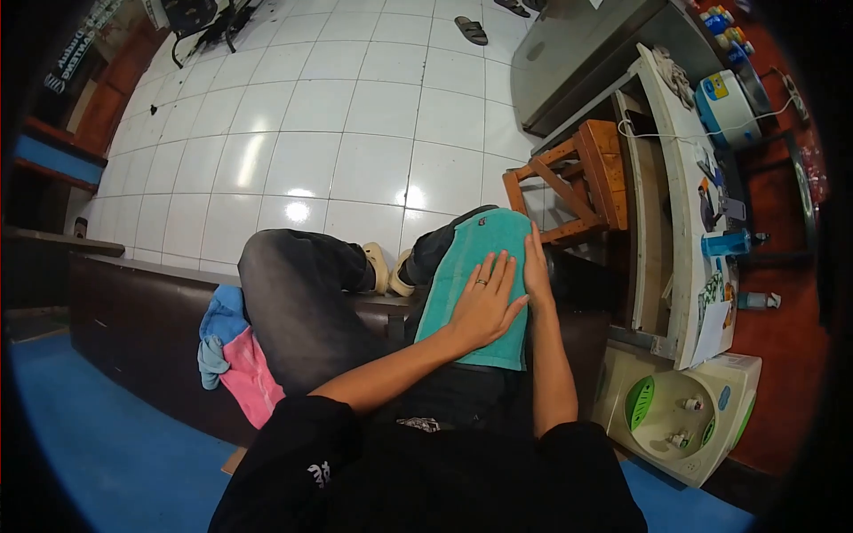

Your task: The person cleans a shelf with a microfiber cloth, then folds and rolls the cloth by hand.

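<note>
A teal towel (453, 275) lies spread lengthwise over my right thigh and knee, with a small dark mark near its far edge. My left hand (487, 302) rests flat on top of it, fingers stretched out, a ring on one finger. Along the towel's right edge is my right hand (536, 266), held on its side with straight fingers, its palm facing the cloth. Neither hand grips anything that I can see. Beside my left thigh, a blue cloth (224, 311) and a pink cloth (249, 373) lie crumpled on the dark bench.
I sit on a dark brown bench (142, 311). To the right stand a wooden stool (600, 173), a cluttered white table (684, 222) and a cream water dispenser (613, 391). A grey fridge (577, 53) is farther back. A sandal (471, 30) lies on the white tiled floor (302, 160).
</note>
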`<move>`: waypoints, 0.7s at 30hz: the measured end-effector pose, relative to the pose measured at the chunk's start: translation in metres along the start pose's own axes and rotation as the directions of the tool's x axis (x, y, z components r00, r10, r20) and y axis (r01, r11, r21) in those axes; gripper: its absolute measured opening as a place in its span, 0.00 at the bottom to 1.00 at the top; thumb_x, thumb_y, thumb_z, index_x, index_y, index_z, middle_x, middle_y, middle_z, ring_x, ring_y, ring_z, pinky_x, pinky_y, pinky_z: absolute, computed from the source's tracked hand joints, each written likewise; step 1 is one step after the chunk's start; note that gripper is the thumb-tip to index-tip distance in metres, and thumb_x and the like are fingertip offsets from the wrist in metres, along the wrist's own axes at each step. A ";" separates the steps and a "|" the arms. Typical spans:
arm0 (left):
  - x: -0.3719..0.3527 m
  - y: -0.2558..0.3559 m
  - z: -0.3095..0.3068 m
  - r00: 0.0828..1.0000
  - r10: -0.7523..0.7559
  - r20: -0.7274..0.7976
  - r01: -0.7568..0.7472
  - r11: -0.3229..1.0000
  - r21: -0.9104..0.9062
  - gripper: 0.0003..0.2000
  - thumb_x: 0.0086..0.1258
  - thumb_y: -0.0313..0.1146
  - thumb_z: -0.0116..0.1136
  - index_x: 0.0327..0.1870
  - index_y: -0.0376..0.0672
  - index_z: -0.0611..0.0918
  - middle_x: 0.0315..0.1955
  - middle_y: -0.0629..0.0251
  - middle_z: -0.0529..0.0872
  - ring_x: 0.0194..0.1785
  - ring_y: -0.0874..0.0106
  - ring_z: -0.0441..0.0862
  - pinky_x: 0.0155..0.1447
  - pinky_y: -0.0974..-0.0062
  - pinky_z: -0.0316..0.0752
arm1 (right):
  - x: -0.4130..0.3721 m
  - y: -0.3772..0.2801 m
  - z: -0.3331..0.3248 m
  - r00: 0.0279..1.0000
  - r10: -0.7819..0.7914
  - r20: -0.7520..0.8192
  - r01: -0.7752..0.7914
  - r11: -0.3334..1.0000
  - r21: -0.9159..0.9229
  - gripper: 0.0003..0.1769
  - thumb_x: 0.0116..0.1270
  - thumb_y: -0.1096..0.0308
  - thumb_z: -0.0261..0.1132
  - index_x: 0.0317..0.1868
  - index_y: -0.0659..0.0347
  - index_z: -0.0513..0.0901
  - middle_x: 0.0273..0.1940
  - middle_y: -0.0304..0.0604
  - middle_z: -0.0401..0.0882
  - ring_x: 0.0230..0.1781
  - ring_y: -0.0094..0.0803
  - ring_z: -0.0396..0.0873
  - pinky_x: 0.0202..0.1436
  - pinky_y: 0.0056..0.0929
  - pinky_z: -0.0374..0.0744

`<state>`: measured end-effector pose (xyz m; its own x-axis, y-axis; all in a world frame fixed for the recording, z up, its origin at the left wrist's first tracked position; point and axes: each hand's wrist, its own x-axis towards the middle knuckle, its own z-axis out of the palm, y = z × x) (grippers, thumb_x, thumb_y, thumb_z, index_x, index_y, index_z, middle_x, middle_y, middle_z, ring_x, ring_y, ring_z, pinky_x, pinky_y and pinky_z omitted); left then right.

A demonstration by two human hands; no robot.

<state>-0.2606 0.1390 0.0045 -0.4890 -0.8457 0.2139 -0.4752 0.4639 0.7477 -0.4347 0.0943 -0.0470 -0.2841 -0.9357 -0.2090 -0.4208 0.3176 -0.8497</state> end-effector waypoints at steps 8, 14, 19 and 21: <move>0.026 -0.028 0.011 0.995 0.048 0.090 -0.042 0.997 -0.072 0.28 0.79 0.43 0.43 0.74 0.34 0.61 0.73 0.47 0.62 0.76 0.47 0.56 0.75 0.45 0.52 | 0.007 0.043 -0.002 0.890 0.446 0.097 -0.446 0.804 0.394 0.41 0.75 0.34 0.42 0.72 0.59 0.69 0.67 0.48 0.72 0.64 0.38 0.72 0.67 0.32 0.69; 0.030 -0.087 0.040 0.961 -0.274 0.036 0.269 0.902 -0.336 0.29 0.79 0.49 0.37 0.77 0.47 0.58 0.76 0.51 0.57 0.77 0.48 0.54 0.74 0.39 0.52 | 0.008 0.041 -0.003 0.897 0.439 0.045 -0.424 0.830 0.363 0.39 0.76 0.37 0.42 0.68 0.63 0.73 0.63 0.49 0.76 0.61 0.40 0.75 0.65 0.32 0.72; 0.017 -0.106 0.016 0.768 -0.584 0.263 0.628 0.767 -0.132 0.31 0.78 0.52 0.36 0.76 0.42 0.58 0.74 0.43 0.58 0.75 0.43 0.55 0.71 0.34 0.51 | 0.005 0.042 -0.007 0.912 0.398 -0.101 -0.389 0.916 0.098 0.36 0.77 0.45 0.45 0.67 0.69 0.72 0.63 0.59 0.74 0.64 0.48 0.74 0.68 0.33 0.69; 0.007 -0.113 0.017 0.707 -0.701 0.096 0.680 0.711 0.180 0.32 0.78 0.49 0.37 0.73 0.31 0.59 0.70 0.39 0.62 0.73 0.38 0.58 0.72 0.36 0.52 | -0.010 0.034 -0.007 0.929 0.105 -0.354 -0.183 0.964 -0.194 0.31 0.78 0.52 0.48 0.68 0.71 0.70 0.64 0.64 0.72 0.67 0.54 0.71 0.70 0.37 0.66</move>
<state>-0.2232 0.0854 -0.0892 -0.0828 -0.8977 -0.4327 -0.8017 -0.1979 0.5640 -0.4527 0.1155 -0.0706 -0.6136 -0.7816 -0.1121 -0.5206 0.5073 -0.6868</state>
